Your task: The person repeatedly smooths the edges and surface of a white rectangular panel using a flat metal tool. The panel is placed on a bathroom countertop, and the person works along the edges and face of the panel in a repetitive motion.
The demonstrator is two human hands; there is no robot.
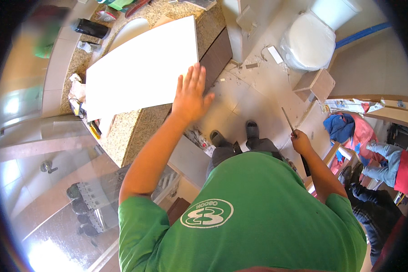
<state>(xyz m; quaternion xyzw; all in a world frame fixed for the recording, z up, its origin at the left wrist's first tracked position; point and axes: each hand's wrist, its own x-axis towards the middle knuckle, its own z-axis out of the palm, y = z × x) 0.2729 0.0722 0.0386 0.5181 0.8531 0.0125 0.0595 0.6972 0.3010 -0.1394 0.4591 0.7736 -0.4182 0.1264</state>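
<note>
A large white panel, very bright in the light, lies across the granite countertop at the left. My left hand is over the panel's right edge near its near corner, fingers stretched and thumb apart; it appears to rest there. Low on my right side, my right hand is closed round a long thin tool with a narrow shaft and a black end. The fingers hide its middle, and its exact kind is unclear.
Behind the panel are a sink rim and a black cylinder. A wrapped toilet stands at far right, near a small wooden box. Scraps litter the tiled floor. At right, another person's legs show beside piled cloth.
</note>
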